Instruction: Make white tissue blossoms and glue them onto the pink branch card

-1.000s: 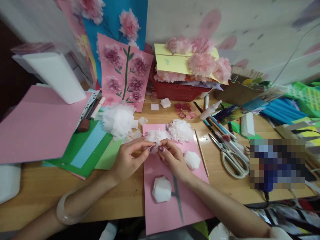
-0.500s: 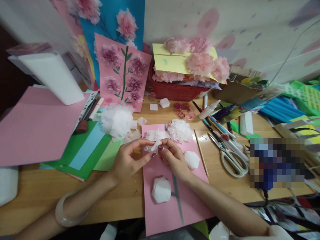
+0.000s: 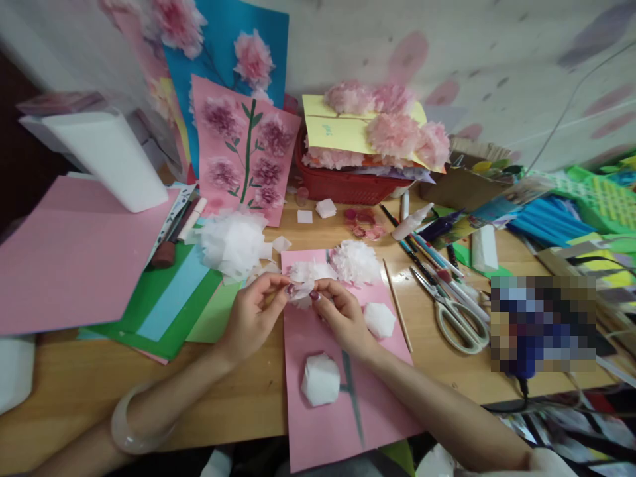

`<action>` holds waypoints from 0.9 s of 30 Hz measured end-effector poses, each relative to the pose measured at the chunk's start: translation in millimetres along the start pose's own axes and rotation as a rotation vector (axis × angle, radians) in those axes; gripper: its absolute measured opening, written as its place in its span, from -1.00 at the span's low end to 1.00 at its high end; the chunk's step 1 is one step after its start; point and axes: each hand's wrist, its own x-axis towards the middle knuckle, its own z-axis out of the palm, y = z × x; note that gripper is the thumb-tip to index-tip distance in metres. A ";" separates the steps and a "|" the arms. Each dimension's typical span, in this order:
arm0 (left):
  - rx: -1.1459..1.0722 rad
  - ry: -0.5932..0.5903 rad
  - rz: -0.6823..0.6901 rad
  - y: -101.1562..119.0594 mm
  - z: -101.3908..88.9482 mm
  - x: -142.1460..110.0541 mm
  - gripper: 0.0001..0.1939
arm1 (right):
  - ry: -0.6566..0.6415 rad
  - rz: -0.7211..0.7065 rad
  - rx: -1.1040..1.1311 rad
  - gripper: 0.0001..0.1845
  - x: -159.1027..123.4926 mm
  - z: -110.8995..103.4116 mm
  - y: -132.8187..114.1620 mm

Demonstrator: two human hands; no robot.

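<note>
My left hand [image 3: 253,315] and my right hand [image 3: 340,315] meet over a pink sheet of card [image 3: 328,411], both pinching the layers of a white tissue-paper flower [image 3: 305,275] that sits on the card. A finished fluffy white flower [image 3: 355,260] lies just to its right on the same card. Two flat white tissue stacks rest on the card too, one [image 3: 380,319] by my right hand and one [image 3: 321,379] nearer me beside a dark painted stem [image 3: 352,391].
A loose heap of white tissue [image 3: 233,242] lies left of the card on green and blue sheets [image 3: 169,305]. Scissors [image 3: 454,311], a wooden stick [image 3: 396,305], pens and a glue bottle [image 3: 415,220] lie right. A red basket [image 3: 348,185] with pink flowers stands behind.
My fingers have shifted slightly on the white flower, pulling its layers; both hands stay at the same spot. The view has drifted a little.
</note>
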 end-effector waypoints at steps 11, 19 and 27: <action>0.019 0.309 -0.007 -1.4 -19.4 21.4 -0.78 | -0.002 0.029 -0.040 -0.75 0.7 1.9 -2.6; 0.553 0.353 0.317 -7.9 -58.9 52.2 -0.79 | 0.022 0.051 -0.011 -0.74 3.9 2.0 -0.1; 0.711 -0.060 0.760 16.8 -23.3 11.8 -0.76 | -0.004 0.133 0.095 -0.70 4.1 2.8 -5.1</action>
